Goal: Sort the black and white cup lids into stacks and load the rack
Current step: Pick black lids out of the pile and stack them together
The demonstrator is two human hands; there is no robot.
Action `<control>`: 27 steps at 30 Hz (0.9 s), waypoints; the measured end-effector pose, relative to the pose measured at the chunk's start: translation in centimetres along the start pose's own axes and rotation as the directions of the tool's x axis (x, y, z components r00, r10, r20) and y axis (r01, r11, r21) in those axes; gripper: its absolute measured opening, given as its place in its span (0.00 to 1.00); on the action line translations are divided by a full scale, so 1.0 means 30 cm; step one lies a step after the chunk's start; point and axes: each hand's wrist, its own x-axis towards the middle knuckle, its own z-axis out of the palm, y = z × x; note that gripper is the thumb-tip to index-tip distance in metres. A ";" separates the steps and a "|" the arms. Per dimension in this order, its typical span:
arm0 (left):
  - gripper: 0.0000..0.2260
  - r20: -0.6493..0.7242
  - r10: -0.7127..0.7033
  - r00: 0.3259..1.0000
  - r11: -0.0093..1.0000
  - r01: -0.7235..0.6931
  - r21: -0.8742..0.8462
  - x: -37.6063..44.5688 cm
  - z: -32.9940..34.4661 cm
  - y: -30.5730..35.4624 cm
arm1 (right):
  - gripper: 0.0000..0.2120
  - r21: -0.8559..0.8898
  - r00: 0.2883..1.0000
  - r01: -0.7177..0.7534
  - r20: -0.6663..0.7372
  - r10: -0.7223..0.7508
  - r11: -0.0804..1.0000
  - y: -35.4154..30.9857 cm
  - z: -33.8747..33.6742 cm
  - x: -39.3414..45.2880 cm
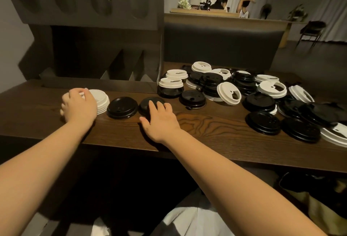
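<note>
Dim table point(206, 123): left hand point(79, 105) grips, half-hiding, white lid stack point(100, 100); right hand point(159, 121) lies flat over black lid point(148, 102).

Dark wooden table point(197, 123) with bold grain, faintly shiny — black lids point(122, 107) glossy plastic, white lids point(229, 93) matt.

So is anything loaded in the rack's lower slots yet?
Seemingly empty: the rack shows only dark slots between its dividers, though their depths are shadowed. The white stack sits on the table under the left hand.
</note>
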 end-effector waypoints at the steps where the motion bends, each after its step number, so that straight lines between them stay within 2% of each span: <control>1: 0.18 -0.026 0.017 1.000 1.000 -0.017 0.008 -0.013 0.009 0.012 | 0.31 0.032 1.000 0.004 0.009 -0.004 0.999 0.008 -0.004 0.001; 3: 0.20 -0.090 0.076 0.993 0.997 -0.073 0.028 -0.047 0.034 0.042 | 0.31 0.110 1.000 0.001 -0.021 0.002 0.994 0.045 -0.021 -0.007; 5: 0.24 -0.121 0.130 0.984 0.991 -0.131 0.007 -0.092 0.062 0.091 | 0.30 0.142 0.993 -0.019 -0.114 0.036 0.990 0.117 -0.048 -0.026; 8: 0.26 -0.079 0.318 0.945 0.943 -0.324 -0.074 -0.200 0.120 0.203 | 0.29 0.112 0.954 -0.080 -0.279 0.108 0.990 0.257 -0.098 -0.067; 11: 0.28 0.057 0.547 0.835 0.831 -0.534 -0.156 -0.352 0.195 0.350 | 0.30 0.074 0.900 -0.168 -0.396 0.183 0.983 0.386 -0.138 -0.123; 14: 0.31 0.280 0.695 0.662 0.716 -0.668 -0.200 -0.511 0.284 0.487 | 0.32 0.098 0.823 -0.271 -0.492 0.284 0.957 0.503 -0.180 -0.189; 16: 0.34 0.406 0.696 0.592 0.701 -0.683 -0.206 -0.596 0.342 0.555 | 0.32 0.124 0.779 -0.351 -0.511 0.363 0.928 0.577 -0.204 -0.235; 19: 0.36 0.524 0.669 0.528 0.697 -0.690 -0.194 -0.689 0.412 0.619 | 0.32 0.125 0.747 -0.427 -0.510 0.427 0.896 0.663 -0.226 -0.300; 23: 0.34 0.595 0.640 0.486 0.694 -0.698 -0.177 -0.761 0.466 0.662 | 0.32 0.131 0.723 -0.476 -0.504 0.472 0.869 0.734 -0.243 -0.357; 27: 0.34 0.604 0.677 0.420 0.652 -0.723 -0.228 -0.807 0.492 0.702 | 0.32 0.160 0.656 -0.558 -0.516 0.551 0.814 0.793 -0.277 -0.413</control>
